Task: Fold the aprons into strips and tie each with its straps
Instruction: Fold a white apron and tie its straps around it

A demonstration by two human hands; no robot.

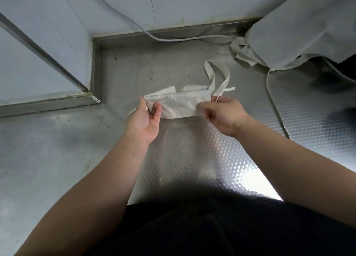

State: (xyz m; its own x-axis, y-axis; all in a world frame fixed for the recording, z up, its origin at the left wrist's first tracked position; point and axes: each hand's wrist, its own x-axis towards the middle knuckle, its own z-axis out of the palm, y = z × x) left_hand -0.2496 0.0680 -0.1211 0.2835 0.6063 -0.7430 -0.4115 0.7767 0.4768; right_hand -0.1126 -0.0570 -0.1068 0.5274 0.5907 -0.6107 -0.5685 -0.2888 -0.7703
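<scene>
Embossed steel counter (57,149) below grey wall (192,5); left grip (143,121) and right grip (225,117) pinch the folded apron (179,105).

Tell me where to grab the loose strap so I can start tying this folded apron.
Probably pinch the strap loop across its flat width, just beyond the right end of the folded apron. Come from the right with the right hand: the loop arches up and back there, close to that hand, while the left hand holds the other end.
</scene>
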